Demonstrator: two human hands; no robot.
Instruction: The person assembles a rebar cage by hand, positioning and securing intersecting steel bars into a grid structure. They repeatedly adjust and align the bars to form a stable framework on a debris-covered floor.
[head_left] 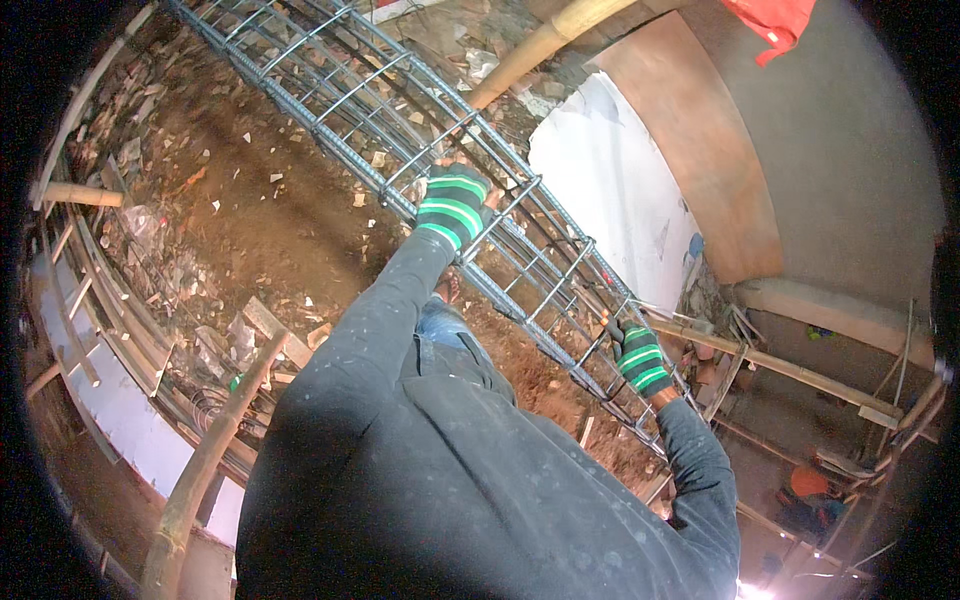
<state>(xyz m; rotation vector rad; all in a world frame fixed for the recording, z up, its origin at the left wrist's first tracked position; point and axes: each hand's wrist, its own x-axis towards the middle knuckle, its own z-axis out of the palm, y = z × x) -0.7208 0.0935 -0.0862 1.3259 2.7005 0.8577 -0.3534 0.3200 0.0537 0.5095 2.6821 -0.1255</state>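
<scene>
A long rebar cage (355, 160) of ribbed steel bars and square stirrups runs slantwise from the upper left to the lower right in front of me. My left hand (455, 205), in a black glove with green and white stripes, is closed around a bar near the cage's middle. The bare fingertips reach in among the bars and are partly hidden. Farther right, my right hand (640, 358), gloved alike, grips the cage near its lower right end, fingers curled at the bars. Whether either hand also holds something small does not show.
Under the cage lies brown soil (270, 200) strewn with rubble. A bamboo pole (550, 45) slants behind it, and another bamboo pole (205, 480) rises at lower left. A white sheet (600, 180) and brown board (700, 150) stand behind. Timber framing (780, 375) crosses the right.
</scene>
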